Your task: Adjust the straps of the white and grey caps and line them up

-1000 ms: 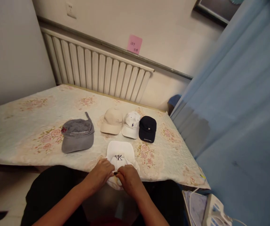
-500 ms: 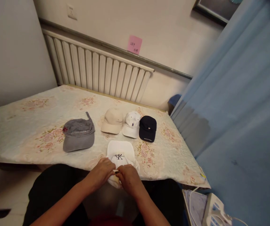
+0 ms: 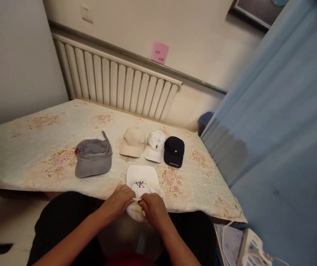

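A white baseball cap (image 3: 143, 173) with dark letters on its front lies at the near table edge, brim pointing away from me. My left hand (image 3: 120, 200) is closed on the left part of the strap at the cap's back. My right hand (image 3: 153, 207) pinches the strap's other side, where a small dark piece shows between the fingers. Fingertips hide most of the strap. Beyond stand a beige cap (image 3: 134, 142), a second white cap (image 3: 155, 146) with a small dark logo, and a black cap (image 3: 174, 151), side by side. A grey cap (image 3: 93, 157) sits to the left, its strap sticking up.
A floral cloth (image 3: 50, 125) covers the table. Behind it are a radiator (image 3: 114, 81) and a wall with a pink note (image 3: 159, 53). A blue curtain (image 3: 271, 129) hangs at the right. A power strip (image 3: 254, 247) with cables lies at the lower right.
My right hand has shifted slightly right along the strap, and the two hands' fingertips are a little further apart. The other caps lie as before; the view has moved slightly.
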`<action>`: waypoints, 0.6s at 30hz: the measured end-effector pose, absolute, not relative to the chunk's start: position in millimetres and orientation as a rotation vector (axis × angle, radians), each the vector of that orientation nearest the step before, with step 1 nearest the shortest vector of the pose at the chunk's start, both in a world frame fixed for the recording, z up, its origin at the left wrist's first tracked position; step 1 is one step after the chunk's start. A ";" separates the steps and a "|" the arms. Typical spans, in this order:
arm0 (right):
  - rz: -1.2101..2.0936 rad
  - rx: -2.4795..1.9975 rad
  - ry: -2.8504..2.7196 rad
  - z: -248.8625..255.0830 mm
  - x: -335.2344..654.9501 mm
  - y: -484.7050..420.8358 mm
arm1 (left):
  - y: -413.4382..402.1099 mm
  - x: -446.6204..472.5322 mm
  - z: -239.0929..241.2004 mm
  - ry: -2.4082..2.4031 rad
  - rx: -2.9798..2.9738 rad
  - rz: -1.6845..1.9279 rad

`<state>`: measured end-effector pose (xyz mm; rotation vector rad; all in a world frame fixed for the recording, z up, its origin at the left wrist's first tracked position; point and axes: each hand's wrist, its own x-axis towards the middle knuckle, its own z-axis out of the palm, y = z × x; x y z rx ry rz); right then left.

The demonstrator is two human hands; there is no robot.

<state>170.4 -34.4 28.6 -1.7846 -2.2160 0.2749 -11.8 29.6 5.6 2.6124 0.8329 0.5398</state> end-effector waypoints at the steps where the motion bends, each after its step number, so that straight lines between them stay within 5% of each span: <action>1: 0.291 -1.788 -2.205 28.7 169.8 -35.4 | 30.0 -12.4 4.9 0.842 2.610 0.538; 18: 0.287 -1.772 -2.239 26.3 166.1 -37.1 | 20.9 -10.2 5.9 0.809 2.594 0.532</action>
